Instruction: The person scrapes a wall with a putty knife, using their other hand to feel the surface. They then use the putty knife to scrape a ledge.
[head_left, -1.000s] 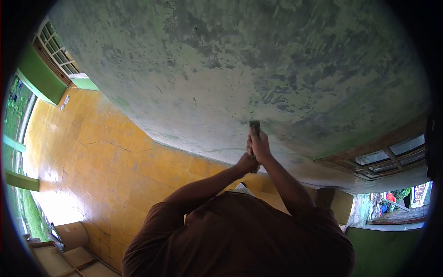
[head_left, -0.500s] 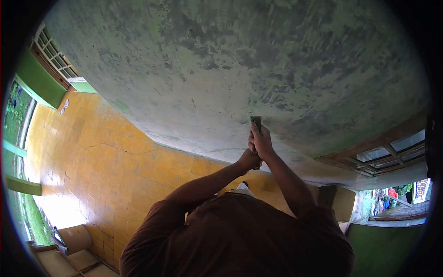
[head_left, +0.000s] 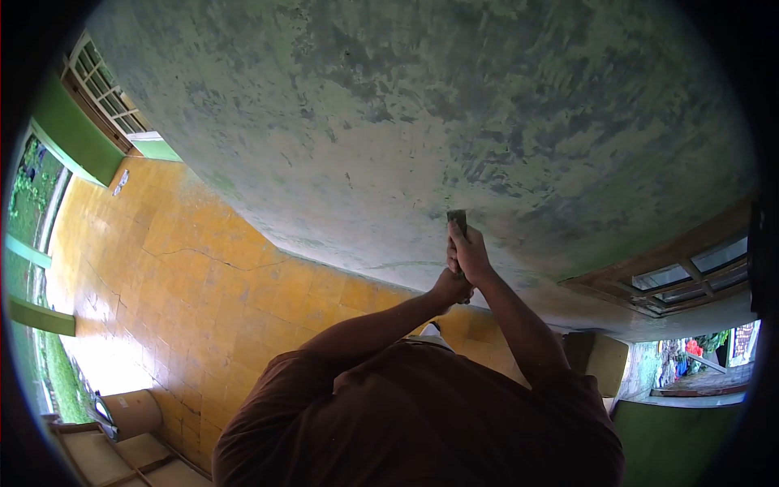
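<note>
The whole view has been shifted slightly rightward since the previous frame, and the flat-bladed tool [head_left: 457, 217] is now seen a little lower against the patchy wall [head_left: 389, 162], its top leaned more to the left. It is held just right of the frame's centre. Its upper part is gripped by the right hand [head_left: 469, 250], thumb laid along it; the left hand [head_left: 451, 287] is closed around its lower end. Whether the wall is touched cannot be told.
</note>
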Tool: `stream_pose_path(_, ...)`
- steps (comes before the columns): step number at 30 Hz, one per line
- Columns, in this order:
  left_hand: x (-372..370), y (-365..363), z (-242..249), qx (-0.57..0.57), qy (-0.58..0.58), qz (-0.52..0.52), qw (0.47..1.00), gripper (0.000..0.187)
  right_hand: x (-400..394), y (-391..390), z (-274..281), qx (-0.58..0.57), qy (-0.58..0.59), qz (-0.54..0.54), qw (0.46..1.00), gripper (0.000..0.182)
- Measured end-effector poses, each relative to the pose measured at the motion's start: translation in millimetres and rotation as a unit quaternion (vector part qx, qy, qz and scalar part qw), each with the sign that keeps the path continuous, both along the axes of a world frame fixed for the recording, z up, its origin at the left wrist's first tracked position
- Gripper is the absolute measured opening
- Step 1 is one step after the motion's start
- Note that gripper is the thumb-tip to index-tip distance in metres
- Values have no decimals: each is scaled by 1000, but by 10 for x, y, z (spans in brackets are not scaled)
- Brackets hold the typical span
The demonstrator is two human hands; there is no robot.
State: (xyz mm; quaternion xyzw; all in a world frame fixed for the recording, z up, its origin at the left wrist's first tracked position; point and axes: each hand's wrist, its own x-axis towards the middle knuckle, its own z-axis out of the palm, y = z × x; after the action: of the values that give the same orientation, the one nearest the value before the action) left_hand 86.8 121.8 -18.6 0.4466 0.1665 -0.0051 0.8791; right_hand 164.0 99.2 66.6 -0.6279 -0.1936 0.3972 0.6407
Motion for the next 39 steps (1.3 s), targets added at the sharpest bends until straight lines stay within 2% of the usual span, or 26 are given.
stream_pose_path(3,-145,-186,-43,-7,58,16,998,19,-106,-113,-194,-38,23,22,999,38)
stream_pose_path(5,-46,-141,-42,-19,51,19,998,18,-10,-57,-182,-52,31,25,998,39)
stream_pose_path(7,147,-3,41,-70,-22,9,997,17,132,60,40,-42,-10,28,999,40)
stream_pose_path(8,119,-60,116,-62,-19,44,997,15,165,37,0,-29,-14,43,999,42)
stream_pose_path(13,-53,-199,-114,-70,9,29,997,19,-41,-115,-175,-50,-17,19,998,43)
stream_pose_path(15,-90,-281,-162,-32,34,38,998,21,-63,-147,-229,-62,-1,29,998,43)
stream_pose_path(17,3,-225,-139,-22,36,29,999,21,10,-97,-180,-70,-15,16,997,43)
stream_pose_path(19,195,-63,67,-65,-31,54,996,19,140,74,122,-48,-56,31,997,41)
stream_pose_path(22,163,-86,108,-56,-41,60,996,18,159,50,81,-37,-30,39,998,40)
stream_pose_path(25,-33,-203,-35,-51,21,42,998,18,2,-76,-85,-47,-31,44,997,43)
stream_pose_path(27,-120,-316,-87,-47,54,41,997,19,-75,-164,-241,-72,25,50,996,43)
stream_pose_path(30,129,-121,-71,-22,16,21,999,18,129,-27,-91,-77,-2,37,996,43)
stream_pose_path(31,117,-122,135,-93,3,19,996,18,194,12,-13,-71,-24,34,997,44)
stream_pose_path(33,141,-161,193,-66,-1,39,997,19,195,-33,-10,-65,-15,45,997,44)
stream_pose_path(36,90,-213,-87,-43,-10,42,998,21,90,-50,-88,-57,-20,25,998,44)
stream_pose_path(39,-139,-346,-32,-28,49,35,998,22,-67,-163,-245,-77,0,14,997,44)
